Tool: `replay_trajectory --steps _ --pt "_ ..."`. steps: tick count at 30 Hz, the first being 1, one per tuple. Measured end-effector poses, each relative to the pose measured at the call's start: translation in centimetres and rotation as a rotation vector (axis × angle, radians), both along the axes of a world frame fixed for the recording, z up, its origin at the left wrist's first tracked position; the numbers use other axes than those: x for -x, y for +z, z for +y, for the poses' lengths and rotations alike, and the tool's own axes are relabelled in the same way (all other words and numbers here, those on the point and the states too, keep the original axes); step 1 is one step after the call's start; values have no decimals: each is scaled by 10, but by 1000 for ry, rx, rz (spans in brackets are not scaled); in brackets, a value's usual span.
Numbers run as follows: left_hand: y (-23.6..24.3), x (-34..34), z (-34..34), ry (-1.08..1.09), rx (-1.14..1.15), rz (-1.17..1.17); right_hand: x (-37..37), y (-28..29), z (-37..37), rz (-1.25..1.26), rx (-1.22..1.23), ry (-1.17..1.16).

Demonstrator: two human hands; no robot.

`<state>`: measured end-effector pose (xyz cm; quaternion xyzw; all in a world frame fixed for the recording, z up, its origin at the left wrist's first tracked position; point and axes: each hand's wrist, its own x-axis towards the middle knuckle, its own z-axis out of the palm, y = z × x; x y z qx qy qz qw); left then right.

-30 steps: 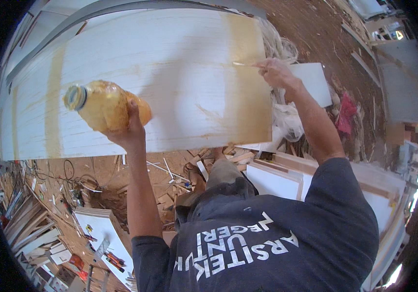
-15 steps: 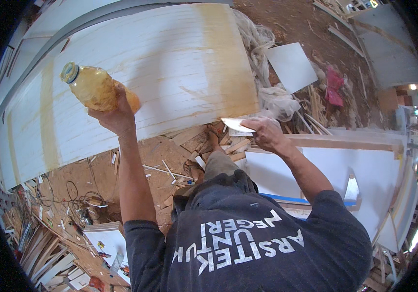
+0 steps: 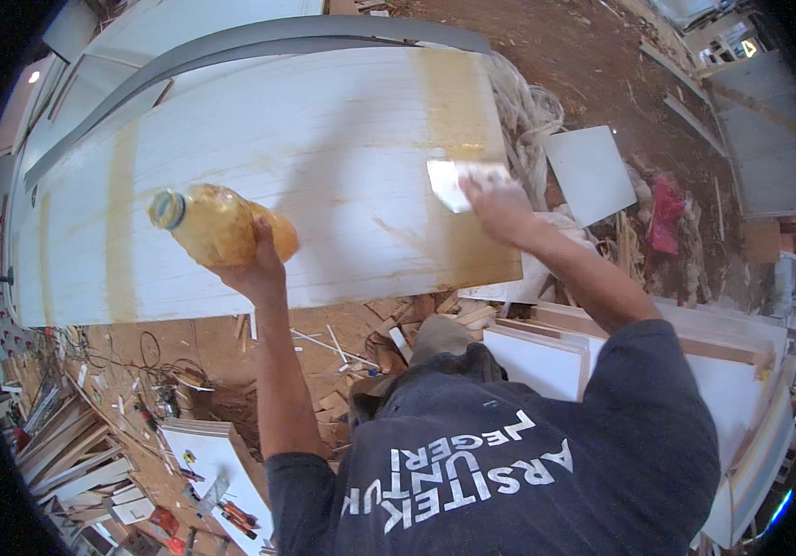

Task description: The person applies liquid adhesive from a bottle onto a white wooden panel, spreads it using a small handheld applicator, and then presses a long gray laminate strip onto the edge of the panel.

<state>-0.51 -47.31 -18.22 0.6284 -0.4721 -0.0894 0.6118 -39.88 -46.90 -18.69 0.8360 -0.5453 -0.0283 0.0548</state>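
My left hand is closed round the body of a plastic bottle with yellow contents, tilted with its open neck toward the left, above the long white panel. Pinched in my right hand is a thin white flat spreader. It lies over the wide yellow glue band near the panel's right end; whether its edge touches the surface I cannot tell. A wet-looking streak shows beside the spreader. Narrower yellow bands cross the panel's left part.
Wood offcuts and cables litter the floor at the left. A white board stack with tools on it stands at lower left. White panels are stacked by my right side. Plastic sheeting and a loose white square board lie past the panel's right end.
My right hand has moved with the spreader from the panel's near edge up over the wide yellow band. The bottle, still in my left hand, has tipped lower toward the panel. The view has shifted.
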Motion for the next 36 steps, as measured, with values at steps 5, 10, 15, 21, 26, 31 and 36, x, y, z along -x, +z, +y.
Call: replay_trajectory --steps 5,10,15,21,26,31,36 --pt "3 -10 9 18 77 16 -16 81 -58 -160 -65 -55" --pt "2 -6 0 -64 65 -41 19 27 -111 -105 -142 -154" --pt "0 -9 3 23 99 -15 -15 15 5 -279 -233 -154" --pt "-4 -8 0 6 128 -89 -31 19 127 -308 -283 -212" --pt "2 -4 3 44 23 -71 -34 35 192 -472 -373 -182" --pt "5 -4 3 102 -98 -55 -13 106 121 -682 -230 -125" --pt "-3 -9 -1 15 41 32 11 133 -77 -516 -23 -150"
